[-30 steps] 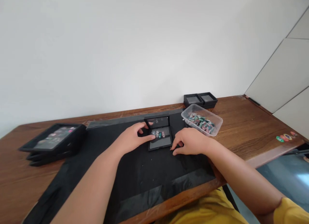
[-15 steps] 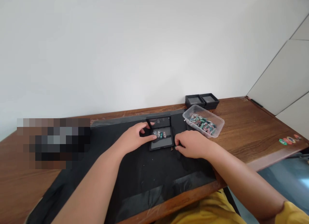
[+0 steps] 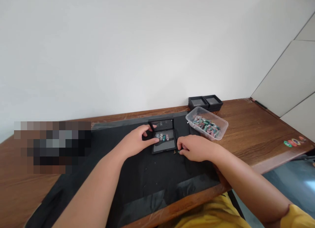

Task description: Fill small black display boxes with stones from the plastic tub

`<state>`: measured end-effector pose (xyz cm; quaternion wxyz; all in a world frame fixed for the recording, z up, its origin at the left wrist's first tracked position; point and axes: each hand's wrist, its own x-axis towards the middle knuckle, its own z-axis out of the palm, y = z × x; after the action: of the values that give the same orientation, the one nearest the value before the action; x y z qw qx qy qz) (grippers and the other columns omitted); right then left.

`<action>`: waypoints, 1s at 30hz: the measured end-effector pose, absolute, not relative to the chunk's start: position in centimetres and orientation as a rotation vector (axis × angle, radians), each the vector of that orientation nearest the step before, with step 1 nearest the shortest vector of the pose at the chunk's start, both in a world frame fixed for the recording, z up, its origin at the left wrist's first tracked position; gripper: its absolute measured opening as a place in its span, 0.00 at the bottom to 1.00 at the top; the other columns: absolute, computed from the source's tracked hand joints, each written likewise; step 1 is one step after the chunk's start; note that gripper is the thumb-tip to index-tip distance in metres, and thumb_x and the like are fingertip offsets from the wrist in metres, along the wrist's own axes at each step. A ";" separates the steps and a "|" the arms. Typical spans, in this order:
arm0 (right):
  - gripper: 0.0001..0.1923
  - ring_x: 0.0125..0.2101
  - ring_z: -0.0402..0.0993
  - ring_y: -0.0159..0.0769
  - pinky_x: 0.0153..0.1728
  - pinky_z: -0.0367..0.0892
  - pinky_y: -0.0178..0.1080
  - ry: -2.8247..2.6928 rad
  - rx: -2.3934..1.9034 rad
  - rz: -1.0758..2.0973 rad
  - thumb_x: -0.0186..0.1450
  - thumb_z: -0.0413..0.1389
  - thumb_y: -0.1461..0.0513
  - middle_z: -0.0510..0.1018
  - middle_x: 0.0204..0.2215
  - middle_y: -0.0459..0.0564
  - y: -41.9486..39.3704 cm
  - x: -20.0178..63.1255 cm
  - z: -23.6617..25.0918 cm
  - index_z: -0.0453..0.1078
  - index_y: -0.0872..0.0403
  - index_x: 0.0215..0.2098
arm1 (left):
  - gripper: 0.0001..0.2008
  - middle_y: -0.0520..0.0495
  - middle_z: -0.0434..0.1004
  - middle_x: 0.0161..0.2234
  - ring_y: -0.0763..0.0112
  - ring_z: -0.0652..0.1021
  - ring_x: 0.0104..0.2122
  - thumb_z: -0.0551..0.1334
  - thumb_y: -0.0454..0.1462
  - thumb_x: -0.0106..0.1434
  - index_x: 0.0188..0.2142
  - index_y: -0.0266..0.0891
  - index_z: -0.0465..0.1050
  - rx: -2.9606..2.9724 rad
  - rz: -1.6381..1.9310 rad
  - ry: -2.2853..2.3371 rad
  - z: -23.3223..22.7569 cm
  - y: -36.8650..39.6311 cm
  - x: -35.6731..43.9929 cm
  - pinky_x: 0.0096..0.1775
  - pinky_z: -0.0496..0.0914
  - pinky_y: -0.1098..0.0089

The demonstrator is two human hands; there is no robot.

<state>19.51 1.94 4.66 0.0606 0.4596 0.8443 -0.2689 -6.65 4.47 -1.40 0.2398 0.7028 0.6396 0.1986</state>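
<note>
A small black hinged case [image 3: 164, 146] lies open on the black mat [image 3: 145, 185], its lid [image 3: 164, 124] tilted up at the back. Several pearly and teal nail pieces [image 3: 164, 137] sit in rows across its middle. My left hand [image 3: 134, 140] holds the case's left side, the thumb over the inner edge and the fingers behind the lid. Just right of the case, my right hand [image 3: 195, 148] is closed low over the mat. A tiny green bit shows by its fingertips; what they pinch is mostly hidden. Near them lies a tiny brown speck [image 3: 175, 152].
A clear plastic tub [image 3: 224, 124] of green and pink pieces stands behind my right hand. Stacked black cases [image 3: 209, 105] are by the wall. Round stickers [image 3: 294, 142] mark the brown table [image 3: 251, 136] at right. A pixelated patch covers something at left.
My right hand's fingertips have shifted slightly, and a green bit shows beside them now. My left hand stays at the case. The view has moved a little.
</note>
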 end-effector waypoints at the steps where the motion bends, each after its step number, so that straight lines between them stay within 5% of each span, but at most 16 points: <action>1: 0.04 0.35 0.71 0.36 0.32 0.54 0.35 2.552 1.375 -0.820 0.68 0.59 0.66 0.79 0.34 0.47 2.0 19.5 4.7 0.74 0.53 0.41 | 0.35 0.45 0.82 0.46 0.54 0.79 0.43 0.64 0.59 0.53 0.56 0.46 0.76 1.925 0.539 1.752 -1.4 4.5 -6.6 0.44 0.74 0.61; 30: 0.04 0.36 0.74 0.36 0.31 0.55 0.34 2.528 1.408 -0.799 0.68 0.61 0.62 0.80 0.33 0.48 2.1 19.3 4.6 0.76 0.53 0.41 | 0.36 0.45 0.81 0.45 0.54 0.79 0.42 0.63 0.60 0.53 0.56 0.44 0.77 1.913 0.540 1.748 -1.2 4.5 -6.5 0.44 0.74 0.61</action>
<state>19.27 2.10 4.59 0.0699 0.4679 0.8401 -0.2655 -6.55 4.51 -1.22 0.2447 0.7009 0.6402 0.1976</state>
